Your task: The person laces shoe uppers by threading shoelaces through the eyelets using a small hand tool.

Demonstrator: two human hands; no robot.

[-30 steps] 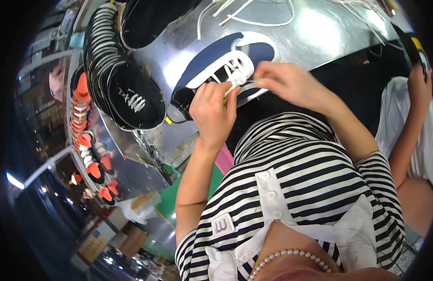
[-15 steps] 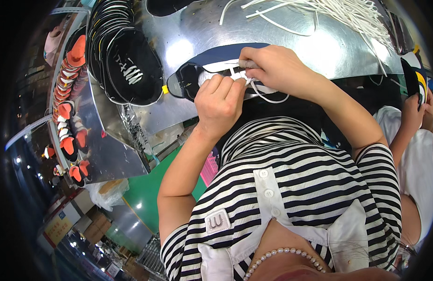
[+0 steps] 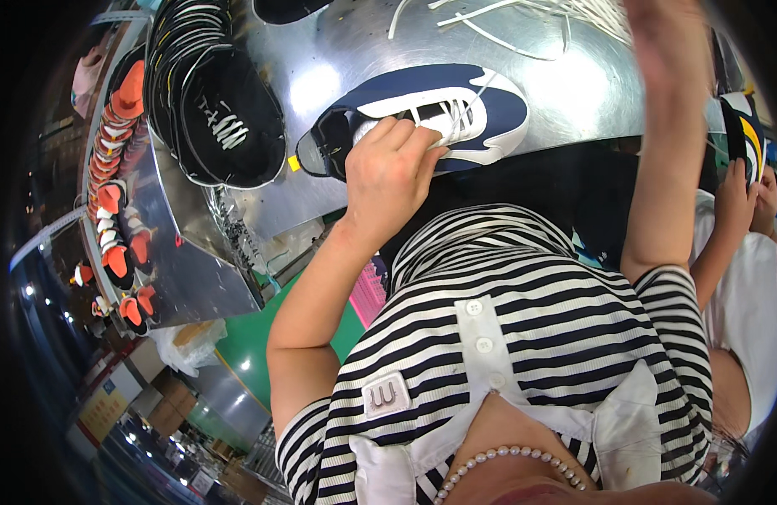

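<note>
Navy shoe upper [image 3: 422, 114] lies on shiny metal table [image 3: 573, 76], left hand [image 3: 388, 177] pinching it, right hand [image 3: 670, 42] raised, blurred.

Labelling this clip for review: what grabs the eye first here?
A navy and white shoe upper lies flat on the shiny metal table, with the left hand pressing on its lacing. The right hand is raised at the top, blurred. A stack of black shoe uppers sits to the left.

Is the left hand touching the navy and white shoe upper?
Touching. The head view shows the left hand with fingertips pressed onto the white lace panel of the navy shoe upper.
</note>
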